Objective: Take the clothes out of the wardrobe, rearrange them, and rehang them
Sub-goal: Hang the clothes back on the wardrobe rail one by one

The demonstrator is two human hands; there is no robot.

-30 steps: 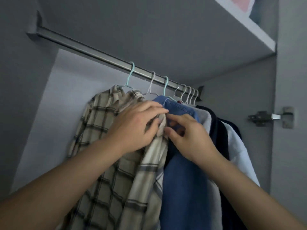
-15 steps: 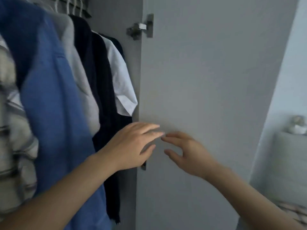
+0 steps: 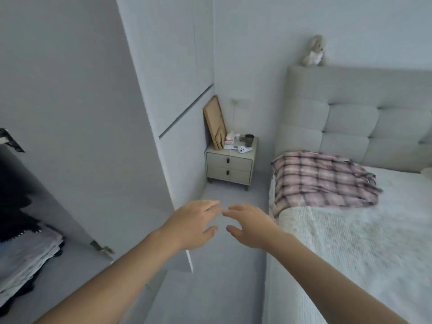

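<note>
My left hand [image 3: 191, 224] and my right hand [image 3: 249, 224] are held out side by side over the floor, fingertips nearly touching, fingers relaxed and holding nothing. A pink plaid garment [image 3: 322, 178] lies spread on the bed [image 3: 362, 242] to the right, beyond my right hand. The open wardrobe door [image 3: 77, 113] stands to the left of my hands. At the far left edge, folded clothes [image 3: 25, 251] lie stacked inside the wardrobe, with dark garments above them. The hanging rail and the shirts on it are out of view.
A small nightstand [image 3: 230, 164] with a leaning frame, a cup and small items stands in the corner between wardrobe and bed. A padded headboard [image 3: 350, 118] carries a plush toy [image 3: 314, 51]. A narrow strip of grey floor [image 3: 219, 288] runs between wardrobe and bed.
A second ago both hands were at the collars of the hanging shirts. They let go, and my view swung right and down, from the rail past the door to the bed.
</note>
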